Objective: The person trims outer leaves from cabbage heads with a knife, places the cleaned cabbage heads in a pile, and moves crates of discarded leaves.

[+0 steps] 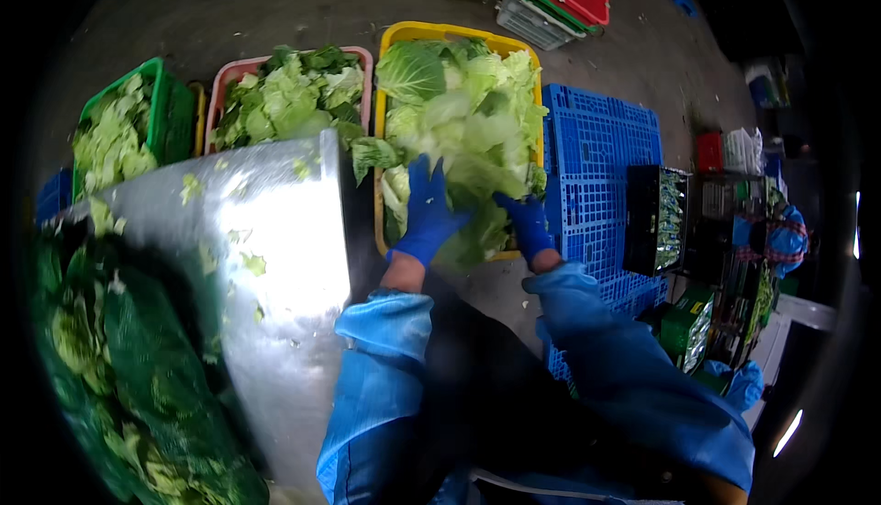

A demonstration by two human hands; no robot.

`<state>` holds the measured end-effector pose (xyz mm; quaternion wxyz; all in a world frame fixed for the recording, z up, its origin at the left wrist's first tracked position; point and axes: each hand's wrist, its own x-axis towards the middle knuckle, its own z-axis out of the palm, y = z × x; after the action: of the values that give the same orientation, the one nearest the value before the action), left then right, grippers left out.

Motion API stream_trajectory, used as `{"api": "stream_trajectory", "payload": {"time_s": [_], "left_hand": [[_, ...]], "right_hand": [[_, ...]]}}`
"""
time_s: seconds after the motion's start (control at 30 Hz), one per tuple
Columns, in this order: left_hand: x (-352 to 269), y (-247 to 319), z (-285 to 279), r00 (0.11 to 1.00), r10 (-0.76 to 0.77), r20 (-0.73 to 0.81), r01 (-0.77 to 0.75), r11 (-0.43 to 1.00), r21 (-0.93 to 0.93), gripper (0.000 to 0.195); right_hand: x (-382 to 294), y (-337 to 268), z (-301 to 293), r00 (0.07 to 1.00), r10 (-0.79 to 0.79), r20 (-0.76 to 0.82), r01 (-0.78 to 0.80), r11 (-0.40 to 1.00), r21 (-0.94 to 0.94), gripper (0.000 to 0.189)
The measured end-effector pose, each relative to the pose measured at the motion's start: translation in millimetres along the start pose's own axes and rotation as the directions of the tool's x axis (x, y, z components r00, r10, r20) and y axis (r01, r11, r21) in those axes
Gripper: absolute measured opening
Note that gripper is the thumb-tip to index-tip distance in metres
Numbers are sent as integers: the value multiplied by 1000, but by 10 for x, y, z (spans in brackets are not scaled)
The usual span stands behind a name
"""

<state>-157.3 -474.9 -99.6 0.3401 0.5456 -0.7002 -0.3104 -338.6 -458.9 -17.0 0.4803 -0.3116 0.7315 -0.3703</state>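
Note:
Both hands wear blue gloves and hang over the near half of a yellow plastic crate heaped with pale green cabbage leaves. The fingers of my left hand are spread, pointing away from me, above the crate's left side. Across from it, my right hand has its fingers apart near the right rim. Motion-blurred leaves lie between and beyond the hands; neither hand appears to grip them. A loose leaf hangs over the crate's left rim.
A steel table with leaf scraps stands left, bearing green mesh sacks. Beyond it are a pink crate and a green crate of leaves. Blue pallets lie right; stacked crates stand behind. A person is far right.

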Motion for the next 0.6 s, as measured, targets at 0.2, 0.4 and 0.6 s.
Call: {"api": "stream_trajectory", "payload": {"time_s": [0.2, 0.4, 0.6], "left_hand": [[-45, -37, 280, 915, -272, 297, 213, 953, 215, 130], [-161, -515, 801, 919, -223, 326, 156, 963, 219, 112], [175, -493, 1277, 794, -426, 434, 66, 770, 635, 117]], "right_hand": [[308, 274, -90, 919, -369, -138, 293, 875, -385, 41], [963, 423, 305, 955, -198, 220, 256, 926, -277, 38], [1733, 1428, 389, 976, -101, 195, 201, 769, -607, 53]]}}
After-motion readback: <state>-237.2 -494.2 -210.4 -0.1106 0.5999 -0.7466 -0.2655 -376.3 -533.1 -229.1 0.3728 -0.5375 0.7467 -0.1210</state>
